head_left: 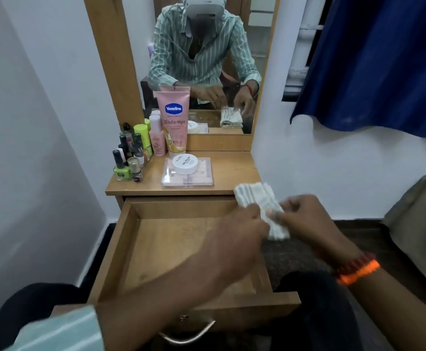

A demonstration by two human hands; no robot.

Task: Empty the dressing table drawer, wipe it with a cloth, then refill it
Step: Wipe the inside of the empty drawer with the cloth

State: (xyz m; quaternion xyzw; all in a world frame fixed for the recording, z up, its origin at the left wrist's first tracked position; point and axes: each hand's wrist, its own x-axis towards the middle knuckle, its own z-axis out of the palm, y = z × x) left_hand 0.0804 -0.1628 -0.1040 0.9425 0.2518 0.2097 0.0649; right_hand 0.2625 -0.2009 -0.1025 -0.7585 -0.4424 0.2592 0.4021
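The wooden drawer of the dressing table stands pulled out, with nothing inside it. Above its right rear corner, both hands hold a folded white ribbed cloth. My left hand grips the cloth's left side and my right hand pinches its right side. On the tabletop stand a pink Vaseline tube, a small pink bottle, several nail polish bottles, and a clear flat box with a round white jar on it.
A mirror behind the tabletop reflects a person and the cloth. A blue curtain hangs at the right. White walls flank the table. The drawer's metal handle is near my knees.
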